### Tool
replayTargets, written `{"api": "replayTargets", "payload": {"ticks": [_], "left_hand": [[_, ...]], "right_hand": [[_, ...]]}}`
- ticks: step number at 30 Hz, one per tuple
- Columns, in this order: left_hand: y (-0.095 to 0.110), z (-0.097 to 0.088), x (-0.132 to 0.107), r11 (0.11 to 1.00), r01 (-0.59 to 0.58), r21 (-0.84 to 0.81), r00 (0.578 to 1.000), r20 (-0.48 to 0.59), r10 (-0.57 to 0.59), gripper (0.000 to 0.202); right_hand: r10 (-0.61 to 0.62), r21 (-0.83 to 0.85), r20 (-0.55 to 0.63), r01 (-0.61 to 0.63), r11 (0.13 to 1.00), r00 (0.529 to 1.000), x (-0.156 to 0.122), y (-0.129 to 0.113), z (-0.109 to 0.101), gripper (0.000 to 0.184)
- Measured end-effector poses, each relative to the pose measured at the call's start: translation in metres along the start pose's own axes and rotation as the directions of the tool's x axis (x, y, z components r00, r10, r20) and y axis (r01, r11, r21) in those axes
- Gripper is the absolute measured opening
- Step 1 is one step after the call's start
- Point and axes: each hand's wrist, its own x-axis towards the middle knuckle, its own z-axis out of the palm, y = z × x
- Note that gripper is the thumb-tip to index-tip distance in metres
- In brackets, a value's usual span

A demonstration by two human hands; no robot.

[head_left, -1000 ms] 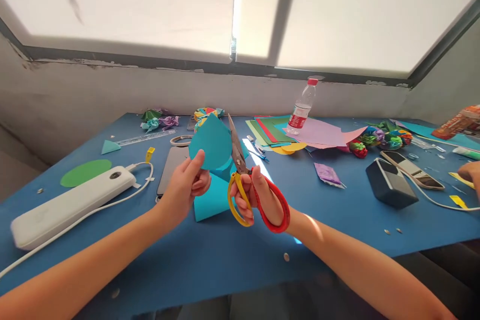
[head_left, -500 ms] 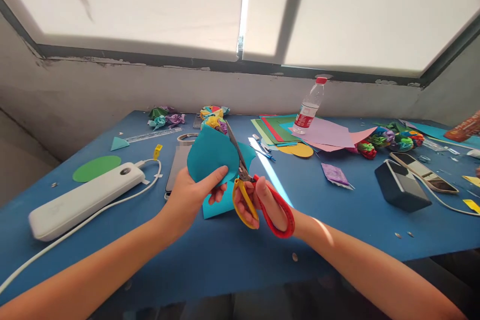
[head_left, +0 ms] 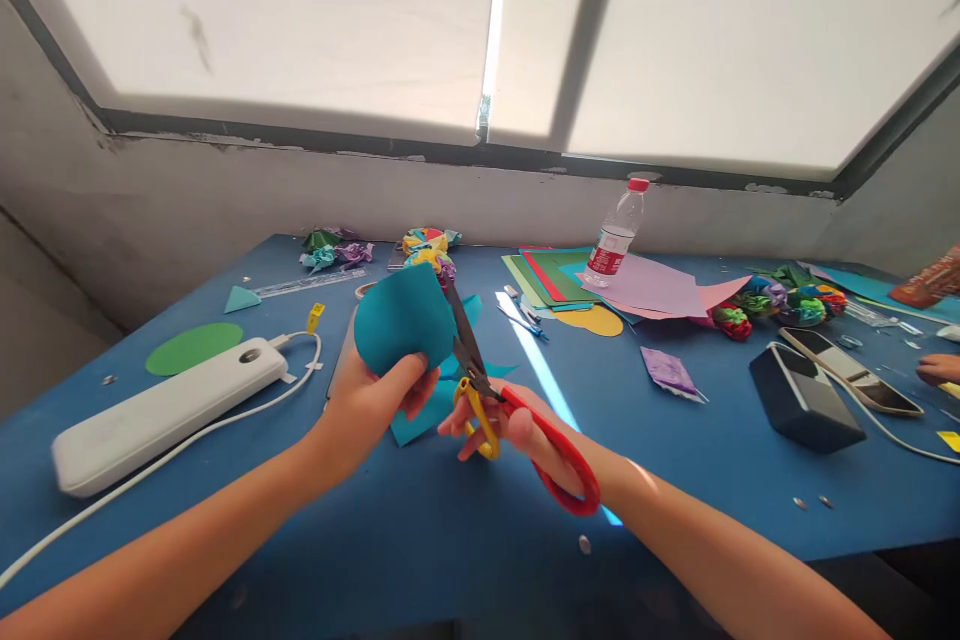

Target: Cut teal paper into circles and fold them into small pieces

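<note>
Pinching blue paper (head_left: 405, 315) between thumb and fingers of left hand (head_left: 375, 398), at 10 o'clock from right hand (head_left: 523, 431), which holds scissors (head_left: 474, 365) by handles. Blades lie by paper's 3 o'clock edge; loose pinch could let paper twist, spoiling cut.

A blue table (head_left: 720, 450) spreads beneath the left hand (head_left: 371, 395) and right hand (head_left: 523, 432); a streak of sunlight (head_left: 538, 355) crosses it just beyond the right hand; farther beyond both, a scuffed, pale wall (head_left: 247, 188) meets a dark window frame (head_left: 300, 142), its paint chipped; above, a broad window (head_left: 720, 30) glows white, split by a bright slit (head_left: 496, 10), a slanting shadow (head_left: 590, 20) right of it.
</note>
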Motion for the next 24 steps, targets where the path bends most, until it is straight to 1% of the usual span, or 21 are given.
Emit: {"api": "replayTargets", "payload": {"ticks": [2, 3, 7, 9, 12, 13, 14, 16, 17, 18, 20, 22, 24], "left_hand": [[-0.001, -0.001, -0.001, 1.0, -0.016, -0.014, 0.998, -0.056, 0.015, 0.021], [-0.002, -0.002, -0.001, 0.999, -0.026, -0.022, 0.997, -0.067, 0.024, 0.02], [-0.003, 0.002, -0.003, 0.998, -0.059, -0.017, 0.996, -0.062, 0.058, 0.016], [0.0, 0.007, -0.005, 0.999, -0.042, -0.015, 0.994, -0.099, 0.04, 0.017], [0.007, 0.014, -0.007, 1.0, -0.002, -0.003, 0.982, -0.19, 0.002, 0.022], [0.009, 0.016, -0.008, 1.0, -0.007, 0.017, 0.982, -0.19, 0.01, 0.024], [0.01, 0.017, -0.009, 0.999, -0.022, 0.044, 0.985, -0.167, 0.029, 0.027], [0.009, 0.017, -0.009, 0.992, -0.069, 0.101, 0.993, -0.083, 0.078, 0.036], [0.008, 0.017, -0.01, 0.988, -0.088, 0.126, 0.994, -0.049, 0.094, 0.04], [0.007, 0.017, -0.01, 0.984, -0.104, 0.144, 0.993, -0.033, 0.11, 0.042], [0.005, 0.016, -0.011, 0.976, -0.131, 0.171, 0.989, -0.052, 0.142, 0.04], [0.005, 0.015, -0.012, 0.968, -0.167, 0.187, 0.981, -0.064, 0.182, 0.036], [0.006, 0.015, -0.013, 0.958, -0.2, 0.208, 0.977, -0.037, 0.212, 0.035]], "right_hand": [[-0.026, 0.047, 0.043, 0.024, 0.999, 0.999, 0.002, 0.005, 0.0, 0.07], [-0.035, 0.078, 0.057, 0.031, 0.996, 0.998, 0.003, 0.009, 0.0, 0.072], [-0.067, 0.096, 0.052, 0.062, 0.994, 0.996, 0.004, 0.019, 0.002, 0.073], [-0.072, 0.089, 0.055, 0.067, 0.994, 0.996, 0.005, 0.019, 0.004, 0.075], [-0.066, 0.075, 0.087, 0.059, 0.995, 0.994, 0.006, 0.018, 0.006, 0.078], [-0.067, 0.069, 0.087, 0.061, 0.996, 0.994, 0.006, 0.018, 0.007, 0.077], [-0.068, 0.064, 0.082, 0.063, 0.996, 0.994, 0.005, 0.017, 0.008, 0.075], [-0.082, 0.085, 0.091, 0.074, 0.994, 0.992, 0.004, 0.017, 0.009, 0.07], [-0.092, 0.112, 0.113, 0.079, 0.991, 0.989, 0.004, 0.017, 0.01, 0.069], [-0.106, 0.145, 0.137, 0.086, 0.986, 0.985, 0.003, 0.017, 0.011, 0.069], [-0.137, 0.196, 0.176, 0.101, 0.975, 0.975, 0.004, 0.018, 0.011, 0.07], [-0.141, 0.203, 0.174, 0.105, 0.974, 0.975, 0.005, 0.018, 0.011, 0.069], [-0.125, 0.192, 0.17, 0.091, 0.977, 0.978, 0.007, 0.019, 0.01, 0.075]]}}
